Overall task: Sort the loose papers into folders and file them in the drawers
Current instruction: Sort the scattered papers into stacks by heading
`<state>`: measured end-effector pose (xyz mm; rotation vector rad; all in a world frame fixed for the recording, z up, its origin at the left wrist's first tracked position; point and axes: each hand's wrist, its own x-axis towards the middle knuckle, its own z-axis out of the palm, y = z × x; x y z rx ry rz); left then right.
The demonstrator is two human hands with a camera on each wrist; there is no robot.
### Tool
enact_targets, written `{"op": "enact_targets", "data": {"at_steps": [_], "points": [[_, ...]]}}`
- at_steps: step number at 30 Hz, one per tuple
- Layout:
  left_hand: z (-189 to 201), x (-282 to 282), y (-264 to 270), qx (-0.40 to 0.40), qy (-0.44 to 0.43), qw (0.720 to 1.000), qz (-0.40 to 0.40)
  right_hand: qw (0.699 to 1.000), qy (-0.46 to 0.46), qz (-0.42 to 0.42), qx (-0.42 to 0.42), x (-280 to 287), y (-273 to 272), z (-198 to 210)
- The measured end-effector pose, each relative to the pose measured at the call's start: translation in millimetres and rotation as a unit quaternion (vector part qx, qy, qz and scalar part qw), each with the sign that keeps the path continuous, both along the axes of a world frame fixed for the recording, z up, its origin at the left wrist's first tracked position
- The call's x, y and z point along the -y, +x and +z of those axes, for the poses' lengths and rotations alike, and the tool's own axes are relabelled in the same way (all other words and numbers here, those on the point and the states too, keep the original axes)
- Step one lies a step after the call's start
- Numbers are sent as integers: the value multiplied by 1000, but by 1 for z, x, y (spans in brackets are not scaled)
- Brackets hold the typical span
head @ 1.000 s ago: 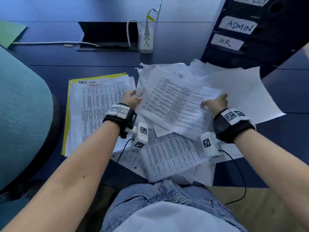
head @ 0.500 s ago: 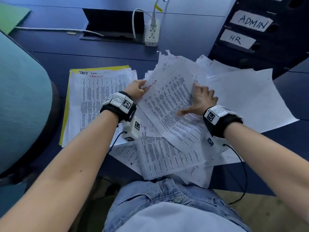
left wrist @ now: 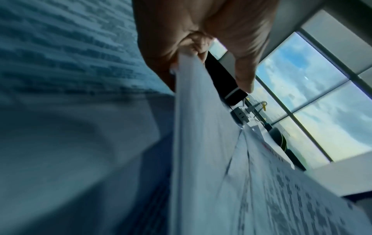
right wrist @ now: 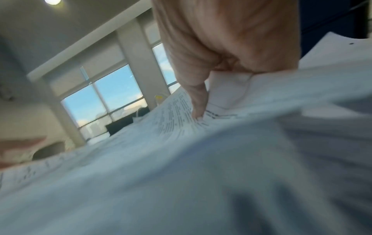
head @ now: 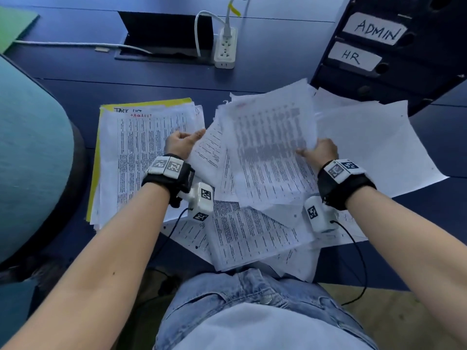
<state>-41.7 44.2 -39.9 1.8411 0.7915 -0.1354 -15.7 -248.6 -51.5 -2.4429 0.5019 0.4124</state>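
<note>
A heap of loose printed papers (head: 252,236) covers the blue desk in front of me. My right hand (head: 312,150) pinches the right edge of a blurred printed sheet (head: 267,147), raised off the heap; in the right wrist view its thumb (right wrist: 198,101) presses on top of the sheet (right wrist: 181,120). My left hand (head: 194,137) grips the left edge of papers in the heap, and the left wrist view shows that paper edge (left wrist: 193,95) held in the hand (left wrist: 191,52). A sorted stack (head: 141,147) lies on a yellow folder (head: 94,178) at the left.
A dark drawer unit (head: 417,79) with ADMIN and HR labels stands at the back right. A white power strip (head: 225,49) and an open cable hatch (head: 164,34) sit at the back. A green folder (head: 12,26) lies far left, beside a teal chair (head: 30,160).
My right hand went from lying flat on the sheet to pinching its right edge. The sheet swung round and lifted. My left hand stayed at the left edge of the heap.
</note>
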Motion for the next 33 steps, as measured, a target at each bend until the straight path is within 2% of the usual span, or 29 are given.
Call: {"op": "enact_targets", "data": {"at_steps": [3, 5, 6, 7, 9, 10, 12, 14, 16, 20, 22, 25, 28, 30, 32, 33], "points": [[-1, 1, -5, 56, -6, 994, 93, 995, 7, -97, 18, 5, 2, -4], [0, 6, -9, 76, -3, 993, 92, 991, 18, -127, 29, 4, 5, -4], [1, 9, -10, 59, -9, 998, 35, 991, 25, -127, 31, 1, 4, -1], [7, 13, -13, 11, -15, 998, -60, 991, 33, -124, 28, 0, 5, -2], [15, 18, -16, -83, -56, 969, -227, 991, 51, -122, 15, -3, 6, -3], [17, 18, -15, -102, -95, 955, -260, 990, 62, -124, 15, -4, 6, -3], [25, 19, -15, -103, -135, 949, -267, 987, 95, -132, 20, -4, 7, -1], [29, 16, -13, -110, -104, 955, -256, 984, 132, -116, 27, -4, 9, -1], [31, 10, -10, -106, -35, 965, -236, 980, 149, -120, 59, -2, 12, 1], [30, -18, -1, -29, 59, 994, -93, 960, 156, -199, 124, 19, 20, 10], [27, -39, 1, -13, 109, 994, -18, 944, 186, -239, 129, 28, 19, 16], [23, -59, 2, 12, 145, 986, 84, 916, 262, -291, 82, 31, 15, 15], [20, -58, -1, 61, 119, 983, 127, 851, 394, -346, 25, 17, 12, 5], [17, -46, -8, 107, 43, 984, 134, 836, 440, -327, -12, -4, 5, 9], [16, -32, -15, 150, -43, 977, 146, 796, 520, -307, -29, -33, -3, 19], [19, -23, -18, 152, -76, 975, 140, 796, 531, -290, -33, -51, -8, 28]]}}
